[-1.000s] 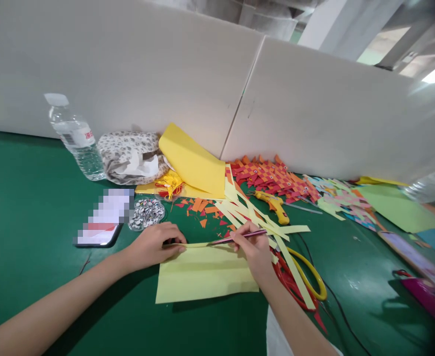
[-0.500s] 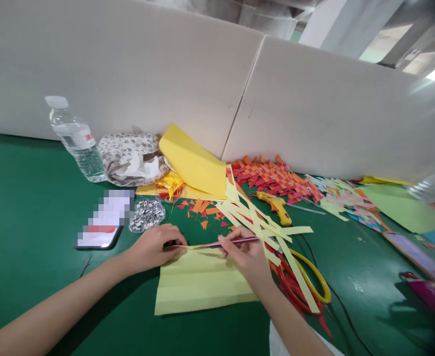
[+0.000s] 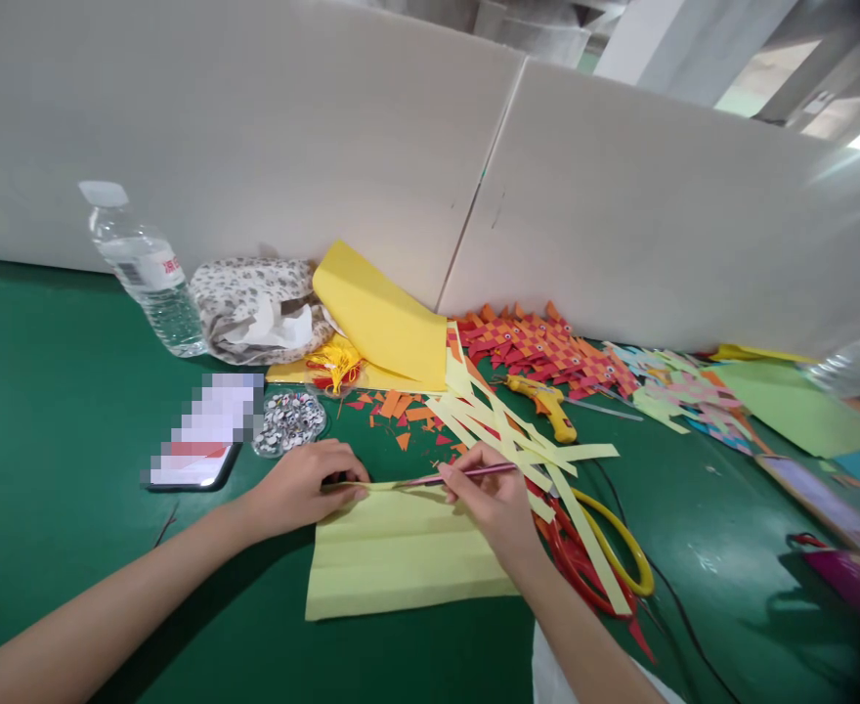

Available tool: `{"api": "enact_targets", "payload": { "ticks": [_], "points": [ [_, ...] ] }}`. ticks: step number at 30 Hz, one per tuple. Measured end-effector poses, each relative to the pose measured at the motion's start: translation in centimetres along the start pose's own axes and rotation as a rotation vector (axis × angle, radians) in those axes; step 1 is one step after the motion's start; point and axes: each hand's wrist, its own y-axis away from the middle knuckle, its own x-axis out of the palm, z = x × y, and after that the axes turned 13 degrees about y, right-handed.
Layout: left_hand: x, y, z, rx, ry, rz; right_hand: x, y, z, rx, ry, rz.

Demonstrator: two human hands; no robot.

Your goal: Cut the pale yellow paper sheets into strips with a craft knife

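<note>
A pale yellow creased paper sheet (image 3: 401, 552) lies on the green table (image 3: 56, 420) in front of me. My left hand (image 3: 302, 484) presses down on the sheet's far left edge, fingers curled over it. My right hand (image 3: 493, 494) is closed on a thin pink pencil (image 3: 466, 473) that lies along the sheet's far edge, its tip pointing toward my left hand. Loose pale yellow strips (image 3: 510, 440) are piled just beyond my right hand.
Scissors with yellow and red handles (image 3: 610, 557) lie right of the sheet, with a yellow glue gun (image 3: 547, 406) and woven paper pieces (image 3: 539, 347) behind. A phone (image 3: 206, 430), a dish of googly eyes (image 3: 289, 420), a water bottle (image 3: 144, 269) and a white partition (image 3: 401, 166) stand beyond.
My right hand has slid the pencil a little to the left along the sheet's edge. My left hand has stayed in place.
</note>
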Motion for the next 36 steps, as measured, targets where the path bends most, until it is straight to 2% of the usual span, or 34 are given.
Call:
{"api": "enact_targets", "payload": {
  "ticks": [7,11,14,20,25,29,36],
  "points": [
    [0.0,0.1,-0.1,-0.002,-0.009,-0.006,-1.2,-0.5,-0.3,-0.051,0.048,-0.102],
    [-0.1,0.0,-0.2,0.004,-0.009,-0.003,-1.2,-0.3,0.1,-0.102,0.011,-0.121],
    [-0.1,0.0,-0.2,-0.002,-0.007,0.004,-0.5,0.1,0.6,-0.117,-0.037,-0.084],
    [-0.1,0.0,-0.3,0.002,-0.008,0.013,1.3,0.6,1.0,-0.028,0.021,0.076],
    [-0.1,0.0,-0.2,0.013,-0.009,0.009,1.6,0.5,1.0,0.001,0.035,0.095],
    [-0.1,0.0,0.0,0.014,-0.003,0.005,1.3,0.4,0.7,-0.006,0.033,0.053],
    [0.0,0.1,0.1,0.008,-0.006,-0.006,-0.5,0.0,0.3,0.0,0.051,-0.022]
  ]
}}
